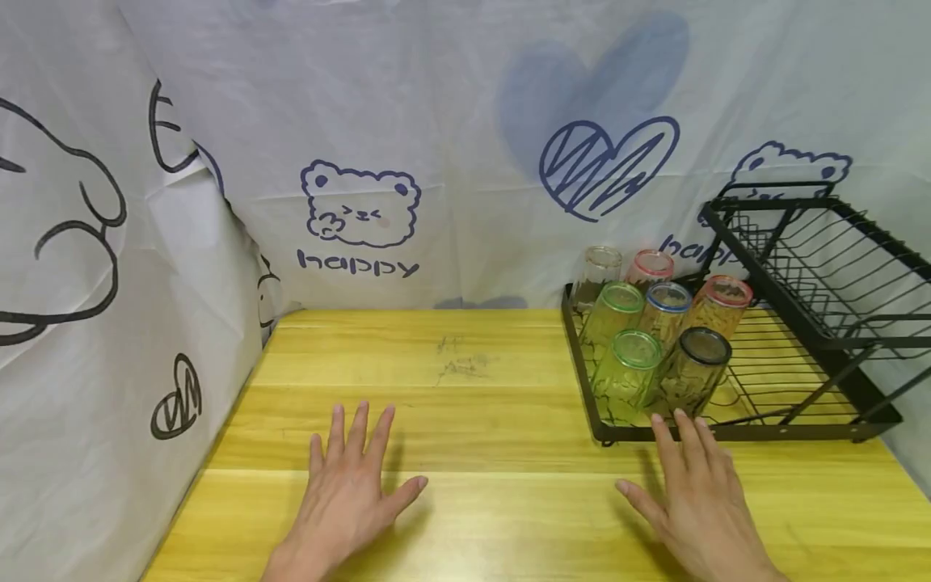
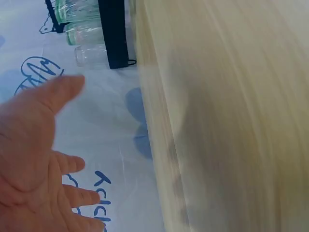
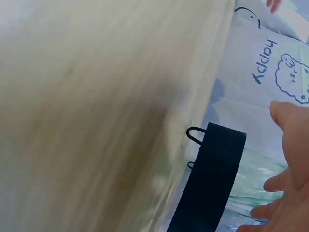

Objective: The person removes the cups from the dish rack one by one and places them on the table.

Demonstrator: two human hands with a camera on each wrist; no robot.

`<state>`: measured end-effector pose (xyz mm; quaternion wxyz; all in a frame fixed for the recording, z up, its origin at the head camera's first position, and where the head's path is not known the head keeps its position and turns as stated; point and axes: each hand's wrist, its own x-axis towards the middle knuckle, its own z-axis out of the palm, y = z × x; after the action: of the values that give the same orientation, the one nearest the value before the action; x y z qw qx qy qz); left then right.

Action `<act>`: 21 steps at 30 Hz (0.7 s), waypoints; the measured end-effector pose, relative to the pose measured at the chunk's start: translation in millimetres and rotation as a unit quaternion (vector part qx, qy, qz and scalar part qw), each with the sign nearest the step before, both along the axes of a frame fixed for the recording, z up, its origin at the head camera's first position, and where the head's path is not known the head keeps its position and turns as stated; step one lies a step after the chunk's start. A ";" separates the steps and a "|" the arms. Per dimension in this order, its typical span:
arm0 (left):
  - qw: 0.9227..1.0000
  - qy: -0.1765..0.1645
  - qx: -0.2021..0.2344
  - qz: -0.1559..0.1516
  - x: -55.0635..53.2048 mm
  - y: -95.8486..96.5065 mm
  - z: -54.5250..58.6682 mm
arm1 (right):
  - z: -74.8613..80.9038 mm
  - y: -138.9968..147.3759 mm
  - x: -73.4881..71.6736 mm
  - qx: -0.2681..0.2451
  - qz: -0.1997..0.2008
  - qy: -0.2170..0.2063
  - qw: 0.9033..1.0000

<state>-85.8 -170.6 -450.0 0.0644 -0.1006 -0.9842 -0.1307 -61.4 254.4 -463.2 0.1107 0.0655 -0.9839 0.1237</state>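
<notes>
My left hand [image 1: 345, 493] hovers over the wooden table with its fingers spread and straight, holding nothing. Over the front edge of a black dish rack [image 1: 735, 434], my right hand [image 1: 698, 497] is likewise spread, its fingertips close to the rim. Several upside-down glasses stand in the rack's left part. Nearest the right hand are a dark grey glass [image 1: 691, 376] and a green glass [image 1: 627, 376]. Behind them are a blue-rimmed glass [image 1: 665, 309], another green glass [image 1: 614, 314], a red-rimmed glass [image 1: 720, 305], a pinkish glass [image 1: 650, 267] and a clear glass [image 1: 600, 271].
The yellow wood-grain table [image 1: 502, 501] reaches back to a white cloth [image 1: 465, 162] printed with bears and hearts. More of this cloth hangs along the left side. A raised wire tier [image 1: 851, 267] stands over the rack's right part.
</notes>
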 end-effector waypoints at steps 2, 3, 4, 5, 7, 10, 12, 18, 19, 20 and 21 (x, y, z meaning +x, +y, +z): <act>1.000 0.000 0.016 -0.002 -0.8 1.5 0.9 | 4.3 1.1 -1.9 -0.011 0.005 0.027 1.000; 1.000 -0.003 0.030 -0.003 -1.1 2.5 1.4 | 6.9 1.7 -3.2 -0.016 0.009 0.046 0.999; 0.999 -0.009 0.045 -0.004 -1.7 4.0 2.0 | 9.8 1.7 -4.5 -0.025 0.011 0.064 0.998; 0.998 -0.015 0.060 -0.004 -2.6 5.7 2.6 | 12.8 1.8 -6.1 -0.034 0.014 0.086 0.996; 0.995 -0.031 0.094 -0.002 -5.2 11.0 3.8 | 19.4 2.5 -10.4 -0.052 0.021 0.132 0.990; 0.987 -0.057 0.147 0.008 -10.8 21.2 5.5 | 30.5 4.9 -20.2 -0.072 0.041 0.195 0.977; 0.982 -0.068 0.177 0.017 -15.3 28.4 7.0 | 39.5 5.8 -29.2 -0.078 0.050 0.220 0.971; 0.966 -0.074 0.246 0.016 -29.1 47.2 10.2 | 71.6 -1.6 -61.7 -0.088 0.042 0.227 0.969; 0.964 -0.074 0.255 0.011 -31.0 50.1 10.2 | 77.2 -4.2 -66.9 -0.089 0.036 0.215 0.972; 0.961 -0.074 0.265 0.006 -32.6 53.2 10.3 | 82.6 -6.7 -72.2 -0.089 0.029 0.200 0.975; 0.959 -0.075 0.274 0.000 -34.4 56.7 10.1 | 87.7 -9.3 -77.0 -0.088 0.021 0.179 0.980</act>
<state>-120.2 -113.8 -439.9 0.0155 -0.0693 -0.9129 -0.4021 -138.4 245.0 -375.5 0.2882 0.0976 -0.9318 0.1982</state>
